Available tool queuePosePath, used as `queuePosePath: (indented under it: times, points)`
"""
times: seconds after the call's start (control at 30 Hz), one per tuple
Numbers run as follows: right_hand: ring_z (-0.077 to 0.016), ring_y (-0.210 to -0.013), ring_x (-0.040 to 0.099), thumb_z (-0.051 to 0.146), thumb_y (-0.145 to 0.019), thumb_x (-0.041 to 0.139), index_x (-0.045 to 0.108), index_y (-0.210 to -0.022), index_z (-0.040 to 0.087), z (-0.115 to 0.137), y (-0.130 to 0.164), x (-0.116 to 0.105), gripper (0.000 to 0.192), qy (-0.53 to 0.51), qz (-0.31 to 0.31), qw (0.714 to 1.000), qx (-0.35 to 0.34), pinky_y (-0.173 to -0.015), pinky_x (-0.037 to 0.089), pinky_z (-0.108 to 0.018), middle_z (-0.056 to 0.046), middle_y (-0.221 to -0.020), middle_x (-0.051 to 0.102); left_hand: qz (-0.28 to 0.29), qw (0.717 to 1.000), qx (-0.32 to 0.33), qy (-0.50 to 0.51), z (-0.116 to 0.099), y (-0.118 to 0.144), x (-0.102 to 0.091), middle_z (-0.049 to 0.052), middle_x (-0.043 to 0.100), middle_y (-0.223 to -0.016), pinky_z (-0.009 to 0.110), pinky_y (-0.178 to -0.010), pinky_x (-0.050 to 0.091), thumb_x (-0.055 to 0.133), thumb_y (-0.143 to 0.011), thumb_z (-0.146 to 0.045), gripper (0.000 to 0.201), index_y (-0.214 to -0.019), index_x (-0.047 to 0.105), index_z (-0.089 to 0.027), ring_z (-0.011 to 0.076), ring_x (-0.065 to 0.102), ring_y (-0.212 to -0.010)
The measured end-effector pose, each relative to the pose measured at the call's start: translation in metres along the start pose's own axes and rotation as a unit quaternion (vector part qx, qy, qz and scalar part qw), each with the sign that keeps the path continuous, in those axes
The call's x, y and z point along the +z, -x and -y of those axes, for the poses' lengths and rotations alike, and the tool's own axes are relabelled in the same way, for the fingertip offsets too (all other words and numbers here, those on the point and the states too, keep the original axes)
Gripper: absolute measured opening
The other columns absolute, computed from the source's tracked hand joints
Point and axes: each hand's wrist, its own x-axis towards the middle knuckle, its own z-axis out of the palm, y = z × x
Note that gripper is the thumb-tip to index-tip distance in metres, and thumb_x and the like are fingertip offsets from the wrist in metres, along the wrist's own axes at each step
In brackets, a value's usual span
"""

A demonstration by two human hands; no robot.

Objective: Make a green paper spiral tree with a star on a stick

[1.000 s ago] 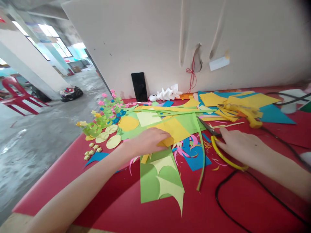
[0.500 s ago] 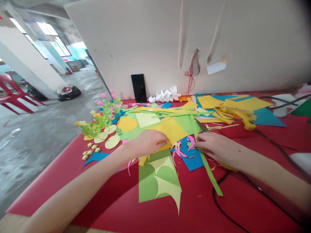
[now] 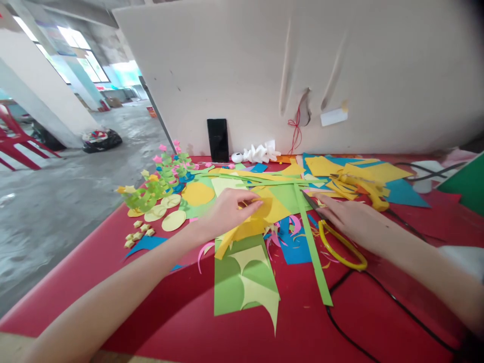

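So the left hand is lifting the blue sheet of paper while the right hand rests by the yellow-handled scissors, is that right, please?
Not quite: the head view shows the left hand lifting a yellow sheet, not a blue one. The right hand does rest by the yellow-handled scissors.

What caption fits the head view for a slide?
Left hand lifts a yellow paper sheet; right hand rests on yellow-handled scissors amid paper scraps on a red table.

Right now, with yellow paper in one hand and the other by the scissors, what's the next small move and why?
Probably slip the right hand into the yellow-handled scissors: it lies on them flat, not gripping, while the left hand already lifts the yellow paper.
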Motion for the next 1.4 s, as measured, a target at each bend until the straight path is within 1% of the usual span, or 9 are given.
queuePosePath:
  times: [0.17,0.4,0.6,0.67,0.77,0.87,1.0,1.2,1.4]
  points:
    - [-0.0204,-0.103,0.054,0.019,-0.087,0.051,0.050,-0.119,0.019,0.005,-0.012,0.013,0.031,-0.023,0.013,0.994,-0.105,-0.077,0.052,-0.036,-0.010,-0.129,0.045,-0.023,0.986,-0.050,0.157,-0.006,0.000,0.000,0.003,0.061,-0.081,0.023,-0.061,0.051,0.044,-0.085,-0.043,0.032,-0.090,0.059,-0.015,0.0116,0.060,-0.066]
    - [-0.0195,-0.107,0.051,0.024,-0.088,0.051,0.059,-0.099,0.017,0.005,-0.023,0.020,0.016,-0.070,-0.023,0.985,-0.153,-0.090,0.044,-0.042,-0.007,-0.115,0.054,0.037,0.962,-0.052,0.265,-0.002,-0.001,-0.005,0.001,0.058,-0.074,0.021,-0.064,0.049,0.051,-0.082,-0.038,0.025,-0.080,0.059,-0.014,0.0090,0.056,-0.064]
    - [-0.0173,-0.098,0.055,0.028,-0.089,0.049,0.059,-0.093,0.014,0.013,-0.044,-0.011,0.017,-0.139,-0.089,0.979,-0.121,-0.088,0.044,-0.041,-0.005,-0.102,0.059,0.312,0.913,-0.014,0.262,-0.016,0.008,-0.026,0.004,0.067,-0.065,0.024,-0.059,0.051,0.066,-0.069,-0.025,0.009,-0.069,0.071,-0.017,0.0170,0.063,-0.062]
    - [-0.0158,-0.091,0.057,0.028,-0.091,0.046,0.058,-0.095,0.013,0.016,-0.058,-0.026,0.020,-0.152,-0.107,0.980,-0.076,-0.084,0.047,-0.038,-0.005,-0.096,0.060,0.526,0.818,0.027,0.233,-0.023,0.010,-0.029,0.005,0.072,-0.079,0.025,-0.068,0.053,0.061,-0.072,-0.018,0.013,-0.075,0.073,-0.022,0.0202,0.067,-0.073]
    - [-0.0153,-0.087,0.058,0.030,-0.092,0.043,0.056,-0.101,0.013,0.013,-0.082,-0.048,0.023,-0.154,-0.084,0.983,-0.043,-0.081,0.047,-0.037,-0.004,-0.095,0.060,0.655,0.720,0.086,0.212,-0.029,0.012,-0.022,0.003,0.073,-0.085,0.023,-0.073,0.053,0.062,-0.069,-0.013,0.018,-0.078,0.074,-0.023,0.0222,0.068,-0.082]
    - [-0.0159,-0.088,0.057,0.031,-0.089,0.049,0.057,-0.101,0.013,0.006,-0.102,-0.057,0.023,-0.149,0.041,0.983,-0.103,-0.080,0.048,-0.037,-0.005,-0.098,0.059,0.677,0.704,0.098,0.192,-0.029,0.014,-0.011,0.002,0.072,-0.082,0.021,-0.068,0.053,0.063,-0.069,-0.015,0.012,-0.071,0.071,-0.023,0.0217,0.068,-0.082]
    - [-0.0165,-0.091,0.057,0.032,-0.086,0.054,0.058,-0.099,0.013,0.000,-0.103,-0.038,0.023,-0.124,0.226,0.945,-0.203,-0.080,0.049,-0.037,-0.006,-0.100,0.059,0.688,0.697,0.103,0.177,-0.025,0.017,-0.005,0.001,0.070,-0.081,0.021,-0.069,0.053,0.061,-0.071,-0.017,0.010,-0.064,0.067,-0.021,0.0217,0.067,-0.083]
    - [-0.0187,-0.097,0.055,0.033,-0.087,0.053,0.056,-0.105,0.014,-0.006,-0.095,0.004,0.026,-0.109,0.285,0.930,-0.207,-0.084,0.047,-0.041,-0.007,-0.108,0.056,0.688,0.694,0.135,0.164,-0.018,0.016,-0.001,0.003,0.069,-0.085,0.020,-0.069,0.053,0.059,-0.074,-0.023,0.009,-0.070,0.066,-0.019,0.0201,0.067,-0.084]
    - [-0.0157,-0.086,0.058,0.033,-0.087,0.053,0.058,-0.096,0.013,-0.015,-0.105,-0.034,0.023,-0.181,0.307,0.920,-0.162,-0.077,0.050,-0.035,-0.004,-0.096,0.060,0.716,0.660,0.156,0.165,-0.015,0.015,0.003,0.010,0.068,-0.086,0.021,-0.067,0.053,0.055,-0.076,-0.023,0.014,-0.075,0.063,-0.011,0.0227,0.067,-0.085]
